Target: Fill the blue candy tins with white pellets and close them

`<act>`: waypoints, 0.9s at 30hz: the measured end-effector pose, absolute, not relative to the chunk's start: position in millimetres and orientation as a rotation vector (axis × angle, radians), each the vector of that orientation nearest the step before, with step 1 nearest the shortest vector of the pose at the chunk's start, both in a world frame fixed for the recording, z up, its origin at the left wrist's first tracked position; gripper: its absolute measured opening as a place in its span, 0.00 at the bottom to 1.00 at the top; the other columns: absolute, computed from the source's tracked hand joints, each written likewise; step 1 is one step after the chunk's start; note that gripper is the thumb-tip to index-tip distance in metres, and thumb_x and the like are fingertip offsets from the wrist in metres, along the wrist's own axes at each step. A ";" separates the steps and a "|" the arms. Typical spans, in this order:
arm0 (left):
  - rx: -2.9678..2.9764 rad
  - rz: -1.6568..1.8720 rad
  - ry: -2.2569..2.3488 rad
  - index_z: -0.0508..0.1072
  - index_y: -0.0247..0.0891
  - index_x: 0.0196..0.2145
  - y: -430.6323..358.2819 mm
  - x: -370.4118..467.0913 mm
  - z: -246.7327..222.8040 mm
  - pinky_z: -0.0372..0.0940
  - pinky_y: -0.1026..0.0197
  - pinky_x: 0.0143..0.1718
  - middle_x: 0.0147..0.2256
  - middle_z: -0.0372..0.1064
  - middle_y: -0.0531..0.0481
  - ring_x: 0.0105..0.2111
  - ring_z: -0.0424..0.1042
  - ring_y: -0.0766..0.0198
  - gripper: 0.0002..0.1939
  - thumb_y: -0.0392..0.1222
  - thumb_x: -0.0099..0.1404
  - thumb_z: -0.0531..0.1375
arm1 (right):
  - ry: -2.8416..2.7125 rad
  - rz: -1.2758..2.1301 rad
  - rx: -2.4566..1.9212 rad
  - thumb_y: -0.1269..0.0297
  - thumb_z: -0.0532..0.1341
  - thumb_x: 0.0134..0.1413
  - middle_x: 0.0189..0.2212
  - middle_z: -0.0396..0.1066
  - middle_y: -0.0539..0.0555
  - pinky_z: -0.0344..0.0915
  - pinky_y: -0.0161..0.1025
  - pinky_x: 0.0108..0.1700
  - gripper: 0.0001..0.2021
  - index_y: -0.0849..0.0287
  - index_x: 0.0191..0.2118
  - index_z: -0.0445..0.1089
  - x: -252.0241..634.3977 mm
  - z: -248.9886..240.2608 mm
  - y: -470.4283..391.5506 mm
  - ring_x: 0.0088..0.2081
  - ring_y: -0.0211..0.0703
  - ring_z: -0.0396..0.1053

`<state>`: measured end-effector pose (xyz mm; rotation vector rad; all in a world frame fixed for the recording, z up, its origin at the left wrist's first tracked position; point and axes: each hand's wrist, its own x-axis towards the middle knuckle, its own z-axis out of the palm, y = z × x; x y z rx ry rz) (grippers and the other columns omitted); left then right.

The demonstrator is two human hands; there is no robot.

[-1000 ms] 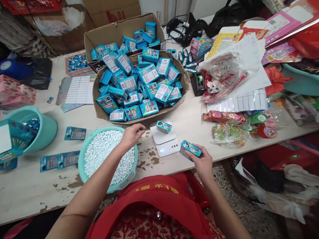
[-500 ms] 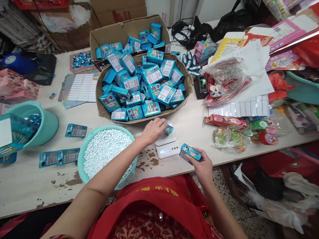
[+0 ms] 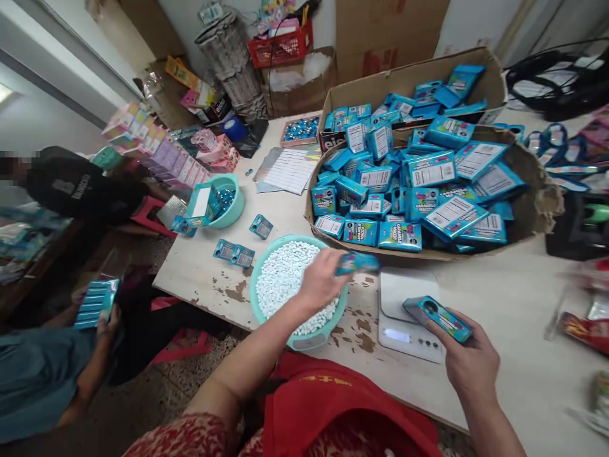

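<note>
My left hand (image 3: 322,280) is closed on a small blue candy box (image 3: 362,263), blurred by motion, above the right rim of the turquoise bowl (image 3: 304,343). That bowl holds a heap of small white candies (image 3: 285,279). My right hand (image 3: 476,358) grips another blue candy box (image 3: 445,320) by its sides, over the right edge of the white kitchen scale (image 3: 404,298). Nothing lies on the scale's plate, and its display is lit. Behind it, a cardboard box (image 3: 428,254) is piled with blue candy boxes (image 3: 432,171).
Flat blue cartons (image 3: 235,252) lie on the table left of the bowl. A turquoise bucket (image 3: 233,206) of shiny blue pieces stands farther left. A co-worker (image 3: 38,374) at the left holds a row of blue boxes. Another person (image 3: 71,184) sits behind. Plastic packages (image 3: 587,311) lie at right.
My left hand has lifted the small candy box off the scale and carried it left toward the bowl. My right hand still holds its box. The view has swung left, showing the co-workers.
</note>
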<state>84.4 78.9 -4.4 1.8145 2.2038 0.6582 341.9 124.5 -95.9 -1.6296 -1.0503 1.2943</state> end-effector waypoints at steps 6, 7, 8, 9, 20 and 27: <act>0.887 0.322 3.093 0.65 0.37 0.47 -45.4 -29.7 25.3 0.62 0.53 0.43 0.43 0.66 0.41 0.45 0.66 0.49 0.19 0.46 0.59 0.59 | -1.148 1.335 -1.666 0.51 0.73 0.22 0.35 0.72 0.54 0.63 0.53 0.49 0.33 0.61 0.41 0.72 320.7 -109.0 138.8 0.39 0.52 0.69; 0.770 0.192 3.127 0.65 0.36 0.47 -62.1 -45.2 19.6 0.62 0.52 0.43 0.42 0.66 0.40 0.45 0.66 0.48 0.19 0.45 0.59 0.58 | -1.152 1.321 -1.667 0.51 0.73 0.22 0.35 0.72 0.54 0.64 0.53 0.48 0.33 0.62 0.41 0.72 319.7 -109.6 138.9 0.39 0.52 0.69; 0.673 0.087 3.127 0.66 0.35 0.46 -75.6 -58.7 11.1 0.62 0.51 0.42 0.42 0.66 0.39 0.45 0.67 0.46 0.19 0.45 0.59 0.58 | -1.155 1.302 -1.668 0.51 0.73 0.22 0.35 0.72 0.54 0.65 0.53 0.48 0.33 0.62 0.41 0.72 319.0 -109.7 138.4 0.39 0.53 0.69; 0.598 0.012 3.106 0.66 0.34 0.46 -85.4 -70.1 0.4 0.62 0.50 0.42 0.41 0.66 0.38 0.44 0.67 0.45 0.19 0.45 0.59 0.57 | -1.163 1.287 -1.672 0.50 0.72 0.23 0.35 0.72 0.55 0.65 0.53 0.47 0.33 0.62 0.41 0.72 318.5 -109.2 137.5 0.40 0.53 0.69; 0.588 0.316 2.974 0.62 0.34 0.54 -68.0 -101.3 -84.0 0.59 0.52 0.52 0.52 0.62 0.37 0.54 0.61 0.51 0.22 0.36 0.61 0.55 | -1.147 1.158 -1.673 0.49 0.69 0.34 0.59 0.55 0.64 0.58 0.53 0.57 0.41 0.58 0.56 0.58 319.4 -96.0 109.8 0.58 0.59 0.57; 0.365 0.963 2.724 0.60 0.37 0.55 -100.0 -45.2 -99.2 0.61 0.56 0.54 0.52 0.63 0.40 0.53 0.64 0.57 0.23 0.50 0.66 0.48 | -1.171 1.259 -1.684 0.45 0.65 0.39 0.44 0.66 0.60 0.66 0.51 0.47 0.29 0.58 0.45 0.63 294.1 -92.7 36.8 0.44 0.52 0.68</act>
